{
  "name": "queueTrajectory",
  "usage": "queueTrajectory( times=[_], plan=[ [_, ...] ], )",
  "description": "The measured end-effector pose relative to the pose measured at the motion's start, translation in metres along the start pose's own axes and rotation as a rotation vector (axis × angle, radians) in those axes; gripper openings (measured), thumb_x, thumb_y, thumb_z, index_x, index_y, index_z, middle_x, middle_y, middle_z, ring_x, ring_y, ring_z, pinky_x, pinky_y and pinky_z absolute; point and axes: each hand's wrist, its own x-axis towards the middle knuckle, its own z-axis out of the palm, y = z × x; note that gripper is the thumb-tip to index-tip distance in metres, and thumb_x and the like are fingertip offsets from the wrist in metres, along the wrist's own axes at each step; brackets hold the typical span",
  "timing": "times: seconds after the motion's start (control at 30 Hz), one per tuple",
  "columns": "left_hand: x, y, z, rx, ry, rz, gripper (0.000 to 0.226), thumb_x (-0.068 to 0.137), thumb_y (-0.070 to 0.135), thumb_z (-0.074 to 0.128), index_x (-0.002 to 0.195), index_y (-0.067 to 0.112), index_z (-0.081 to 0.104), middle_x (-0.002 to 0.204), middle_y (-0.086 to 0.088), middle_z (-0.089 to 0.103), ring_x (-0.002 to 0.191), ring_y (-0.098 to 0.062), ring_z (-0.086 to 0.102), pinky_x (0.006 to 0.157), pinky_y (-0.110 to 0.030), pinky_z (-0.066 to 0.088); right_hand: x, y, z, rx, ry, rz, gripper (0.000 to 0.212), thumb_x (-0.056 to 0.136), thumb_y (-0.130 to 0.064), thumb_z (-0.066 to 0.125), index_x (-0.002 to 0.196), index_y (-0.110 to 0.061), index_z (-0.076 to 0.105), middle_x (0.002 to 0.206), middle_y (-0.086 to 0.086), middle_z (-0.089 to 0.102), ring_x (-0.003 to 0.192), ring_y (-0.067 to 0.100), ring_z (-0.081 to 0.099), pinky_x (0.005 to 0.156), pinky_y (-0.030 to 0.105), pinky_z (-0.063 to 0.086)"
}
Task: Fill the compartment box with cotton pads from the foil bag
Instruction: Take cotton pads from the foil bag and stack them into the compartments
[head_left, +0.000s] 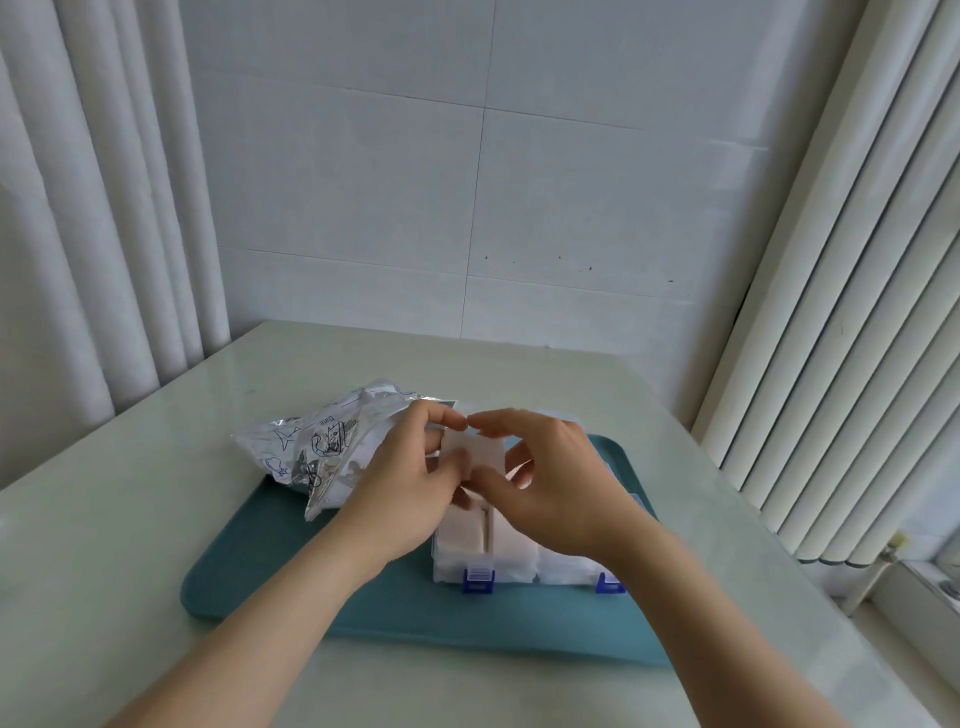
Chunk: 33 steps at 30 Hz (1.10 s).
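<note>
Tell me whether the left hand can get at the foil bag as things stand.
Probably yes: the foil bag lies right beside the left hand, nothing between them. But it and the right hand pinch cotton pads, so it must let go first.

White tiled wall, curtains, pale glossy table.

foil bag: crinkled metallic foil, shiny, printed in blue
cotton pads: soft, matt, fibrous white
compartment box: clear plastic, glossy blue plastic clasps
tray: smooth teal plastic, matt
counter: polished, pale, stone-like, reflective
wall: large glossy tiles
</note>
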Motion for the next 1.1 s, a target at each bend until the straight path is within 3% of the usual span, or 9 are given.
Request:
queueTrajectory(
  times=[0.13, 0.2, 0.3, 0.4, 0.6, 0.73, 0.8, 0.97, 1.1],
  plan=[
    [-0.006, -0.001, 0.008, 0.22, -0.062, 0.175, 0.031, 0.109, 0.01, 0.052, 0.128, 0.03, 0.039, 0.093, 0.009, 0.073, 0.084, -0.021, 0.073, 0.084, -0.04, 0.06, -0.009, 0.004, -0.005, -0.08, 0.049, 0.001, 0.019, 0.105, -0.031, 0.063, 0.113, -0.027, 0.08, 0.097, -0.015, 0.077, 0.09, 0.005, 0.064, 0.075, 0.009, 0.044],
    [-0.011, -0.002, 0.013, 0.329, -0.079, 0.238, 0.034, 0.109, 0.012, 0.052, 0.132, 0.03, 0.036, 0.09, 0.016, 0.068, 0.082, -0.012, 0.068, 0.081, -0.029, 0.055, -0.013, 0.004, -0.008, -0.074, 0.091, 0.02, 0.015, 0.102, -0.028, 0.068, 0.102, -0.027, 0.083, 0.089, -0.015, 0.077, 0.085, 0.006, 0.065, 0.073, 0.012, 0.045],
    [-0.017, -0.006, 0.023, 0.464, -0.003, 0.315, 0.035, 0.109, 0.017, 0.051, 0.138, 0.03, 0.037, 0.111, 0.019, 0.056, 0.09, -0.004, 0.058, 0.085, -0.02, 0.043, -0.017, 0.014, -0.018, -0.027, 0.172, 0.183, 0.011, 0.096, -0.022, 0.072, 0.094, -0.025, 0.083, 0.078, -0.013, 0.076, 0.071, 0.004, 0.067, 0.067, 0.02, 0.051],
    [-0.024, -0.01, 0.032, 0.651, -0.018, 0.474, 0.028, 0.107, 0.017, 0.05, 0.134, 0.025, 0.049, 0.124, 0.014, 0.054, 0.105, 0.004, 0.052, 0.094, -0.022, 0.041, -0.024, 0.031, -0.035, 0.046, 0.186, 0.431, 0.019, 0.092, -0.014, 0.07, 0.104, -0.028, 0.076, 0.058, -0.006, 0.067, 0.048, 0.003, 0.053, 0.051, 0.016, 0.042],
    [-0.025, -0.017, 0.045, 0.869, -0.262, 0.615, 0.036, 0.107, 0.039, 0.037, 0.128, 0.03, 0.065, 0.139, 0.013, 0.06, 0.128, -0.011, 0.053, 0.106, -0.03, 0.036, -0.035, 0.041, -0.063, 0.003, 0.077, 0.632, 0.027, 0.087, -0.011, 0.064, 0.105, -0.031, 0.062, 0.091, 0.008, 0.073, 0.062, 0.02, 0.058, 0.051, 0.028, 0.044],
    [-0.023, -0.022, 0.044, 0.943, -0.31, 0.649, 0.041, 0.11, 0.05, 0.031, 0.132, 0.039, 0.064, 0.143, 0.019, 0.06, 0.128, -0.01, 0.053, 0.101, -0.034, 0.045, -0.041, 0.037, -0.069, -0.207, -0.06, 0.636, 0.022, 0.086, -0.014, 0.06, 0.1, -0.03, 0.064, 0.1, 0.0, 0.067, 0.081, 0.012, 0.058, 0.055, 0.024, 0.041],
    [-0.021, -0.023, 0.042, 0.956, -0.31, 0.669, 0.04, 0.11, 0.05, 0.033, 0.131, 0.039, 0.066, 0.138, 0.02, 0.062, 0.124, -0.01, 0.056, 0.096, -0.033, 0.049, -0.043, 0.035, -0.066, -0.323, -0.077, 0.653, 0.02, 0.083, -0.017, 0.061, 0.094, -0.031, 0.069, 0.099, -0.004, 0.065, 0.075, 0.009, 0.06, 0.053, 0.023, 0.04],
    [-0.019, -0.019, 0.038, 0.976, -0.349, 0.684, 0.035, 0.109, 0.043, 0.041, 0.13, 0.038, 0.069, 0.131, 0.02, 0.063, 0.12, -0.011, 0.055, 0.094, -0.032, 0.048, -0.043, 0.035, -0.051, -0.508, -0.101, 0.594, 0.016, 0.071, -0.016, 0.06, 0.081, -0.024, 0.071, 0.083, -0.004, 0.065, 0.073, 0.022, 0.066, 0.065, 0.035, 0.061],
    [-0.018, -0.014, 0.034, 0.962, -0.38, 0.652, 0.033, 0.108, 0.041, 0.045, 0.132, 0.039, 0.069, 0.126, 0.019, 0.061, 0.12, -0.01, 0.052, 0.097, -0.029, 0.044, -0.043, 0.026, -0.048, -0.649, -0.105, 0.547, 0.017, 0.072, -0.008, 0.059, 0.085, -0.017, 0.064, 0.081, 0.0, 0.058, 0.063, 0.022, 0.054, 0.053, 0.028, 0.041]
  ],
)
